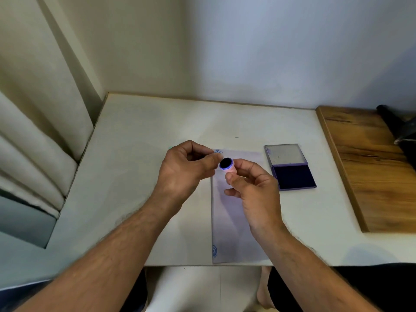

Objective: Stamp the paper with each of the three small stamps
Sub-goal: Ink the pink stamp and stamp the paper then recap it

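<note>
Both hands are up over the white table [139, 136], meeting near the middle of the frame. The right hand [252, 190] pinches a small pink stamp [227, 165] between thumb and fingertips, and the stamp's round face, dark with ink and ringed in blue, is turned up toward the camera. The left hand [186, 167] sits just to the left of it, fingers curled inward with the thumb and forefinger tip right at the stamp's rim; whether they actually touch it cannot be told, and whether that hand holds anything in its curl cannot be told either.

Below the hands lies the paper [231, 226], a long pale sheet running from centre frame down to the table's near edge. There is a blue round stamp mark [218, 152] at its upper left corner, peeking out beside the left fingers, and another blue mark [214, 251] at its lower left corner.

To the right of the paper, well apart from the hands, the ink pad [292, 176] lies open, lid [284, 155] flipped back toward the wall, dark blue pad facing up. Further right a wooden board [369, 167] rests on the table, with a dark object at the far right edge, too cut off to make out. Pale curtain folds hang at the left of the frame.
</note>
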